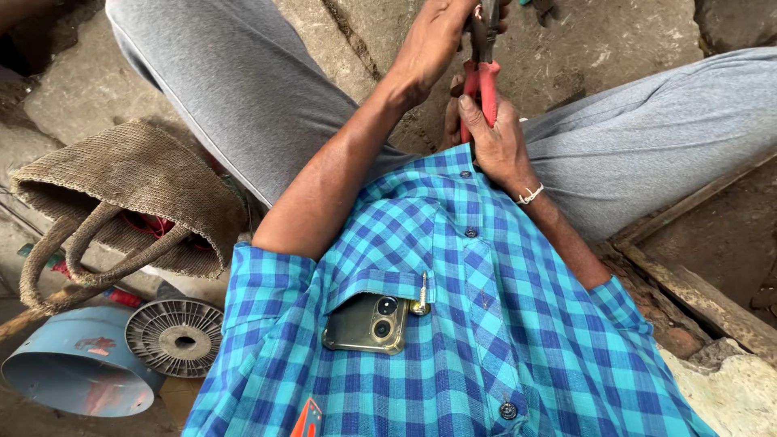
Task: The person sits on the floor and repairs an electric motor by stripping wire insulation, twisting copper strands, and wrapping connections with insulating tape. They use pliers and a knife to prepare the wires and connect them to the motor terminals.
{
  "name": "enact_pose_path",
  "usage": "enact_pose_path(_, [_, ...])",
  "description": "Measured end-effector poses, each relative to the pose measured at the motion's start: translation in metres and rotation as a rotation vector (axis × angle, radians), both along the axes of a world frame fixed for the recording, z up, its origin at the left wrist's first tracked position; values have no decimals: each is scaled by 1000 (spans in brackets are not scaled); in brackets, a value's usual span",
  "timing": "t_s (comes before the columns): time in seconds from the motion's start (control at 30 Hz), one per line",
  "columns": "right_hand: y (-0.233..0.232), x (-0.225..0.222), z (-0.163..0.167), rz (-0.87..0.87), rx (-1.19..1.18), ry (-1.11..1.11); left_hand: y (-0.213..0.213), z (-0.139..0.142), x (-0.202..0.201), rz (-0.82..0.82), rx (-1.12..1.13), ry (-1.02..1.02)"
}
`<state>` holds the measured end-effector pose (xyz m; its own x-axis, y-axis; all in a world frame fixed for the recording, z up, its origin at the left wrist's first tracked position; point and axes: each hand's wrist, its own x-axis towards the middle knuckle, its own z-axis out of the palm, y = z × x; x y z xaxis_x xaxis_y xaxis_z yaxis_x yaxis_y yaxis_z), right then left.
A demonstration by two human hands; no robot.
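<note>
Closest to me, low in the view, I see the blue checked shirt (502, 340), its chest pocket holding a phone (366, 324) with the camera lenses facing out and a small metal-tipped tool (421, 295) clipped beside it. Off to my left on the ground lie a woven jute bag (137, 194) with looped handles, a round finned metal disc (175, 336) and a blue metal cone-shaped housing (77, 372), the disc touching the housing's edge. Further out, my grey trousers (243, 81) spread to both sides over a rough stone floor (599, 48), with a worn wooden plank (696, 295) at the right. Beyond the shirt's collar, my right hand (495, 146), a pale string around its wrist, is curled tight around the red handles of the pliers (482, 77), thumb laid along one handle. Past that, at the top edge, my left hand (433, 44) is closed around the pliers' dark upper part near the head; what the pliers' nose grips is cut off by the frame, so I cannot tell.
</note>
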<state>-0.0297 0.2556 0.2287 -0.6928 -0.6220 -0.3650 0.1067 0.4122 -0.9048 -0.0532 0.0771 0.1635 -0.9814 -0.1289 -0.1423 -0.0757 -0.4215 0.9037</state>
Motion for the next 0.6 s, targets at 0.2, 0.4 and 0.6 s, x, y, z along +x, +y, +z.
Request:
enact_pose_path(0.2, [6,-2,3,21,54,90,0,-14,2,96,-461,-129])
enact_pose_path(0.4, [16,2,4,-9,173,42,-11,-47,9,134,-344,-172])
enact_pose_path(0.6, [12,0,5,-249,-122,-225,-21,-75,18,-39,-691,-383])
